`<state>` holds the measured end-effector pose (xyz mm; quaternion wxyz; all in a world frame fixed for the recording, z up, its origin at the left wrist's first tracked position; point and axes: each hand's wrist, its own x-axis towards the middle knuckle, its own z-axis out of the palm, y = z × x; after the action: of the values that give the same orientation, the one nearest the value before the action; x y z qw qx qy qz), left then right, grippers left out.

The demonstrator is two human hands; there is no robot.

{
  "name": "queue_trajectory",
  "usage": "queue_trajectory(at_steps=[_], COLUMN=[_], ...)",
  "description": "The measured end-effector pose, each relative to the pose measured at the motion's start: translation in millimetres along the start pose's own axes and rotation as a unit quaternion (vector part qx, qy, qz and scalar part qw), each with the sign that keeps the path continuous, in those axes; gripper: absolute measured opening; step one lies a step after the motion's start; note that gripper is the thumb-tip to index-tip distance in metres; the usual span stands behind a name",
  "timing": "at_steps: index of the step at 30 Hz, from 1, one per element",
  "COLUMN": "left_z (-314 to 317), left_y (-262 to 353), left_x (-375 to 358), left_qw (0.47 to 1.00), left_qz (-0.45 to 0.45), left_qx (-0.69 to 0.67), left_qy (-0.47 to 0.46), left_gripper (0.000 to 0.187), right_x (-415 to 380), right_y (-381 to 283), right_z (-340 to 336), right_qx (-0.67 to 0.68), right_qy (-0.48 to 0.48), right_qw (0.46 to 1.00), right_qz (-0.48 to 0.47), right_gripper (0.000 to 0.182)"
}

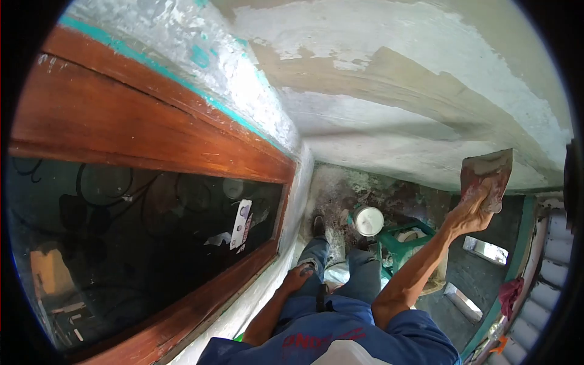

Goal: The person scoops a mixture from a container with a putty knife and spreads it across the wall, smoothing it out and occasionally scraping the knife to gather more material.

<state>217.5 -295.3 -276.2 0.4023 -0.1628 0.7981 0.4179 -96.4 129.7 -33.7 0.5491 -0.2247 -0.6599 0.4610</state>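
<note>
Your right hand (473,210) is raised against the patchy plastered wall (389,121), its fingers (486,191) gripping a reddish, plaster-smeared trowel (486,176) held flat near the wall's surface. Your left hand (298,278) hangs low, resting on your thigh over the jeans (359,274). To your left runs a wooden window frame (140,128) with dark glass (134,231). Below, on the floor, a white bucket (368,221) stands just beside a green crate (404,240).
</note>
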Motion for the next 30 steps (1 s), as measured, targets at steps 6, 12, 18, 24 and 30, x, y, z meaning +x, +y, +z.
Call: queue_trajectory(at_steps=[6, 12, 18, 24, 30], left_z=[-1, 23, 7, -21, -53], left_y=[28, 43, 25, 26, 113], left_x=[32, 44, 20, 26, 42], left_qw=[0.995, 0.976, 0.995, 0.991, 0.961], left_qz=[0.069, 0.155, 0.093, 0.117, 0.193], left_qx=[-0.067, -0.148, 0.021, -0.059, -0.160], left_qy=[0.025, 0.024, -0.031, -0.022, 0.119], left_gripper=[0.059, 0.058, 0.062, 0.063, 0.061], right_x=[-92, -188, -183, -134, -89], right_y=[-36, -123, -138, -73, -117], right_z=[40, 184, 227, 137, 61], right_qx=[0.114, 0.306, 0.261, 0.178, 0.208], right_qy=[-0.305, -0.378, -0.342, -0.214, -0.272], right_qw=[0.944, 0.873, 0.898, 0.960, 0.929], right_qz=[0.048, -0.033, -0.090, -0.021, 0.140], right_gripper=[0.026, 0.029, 0.031, 0.025, 0.026])
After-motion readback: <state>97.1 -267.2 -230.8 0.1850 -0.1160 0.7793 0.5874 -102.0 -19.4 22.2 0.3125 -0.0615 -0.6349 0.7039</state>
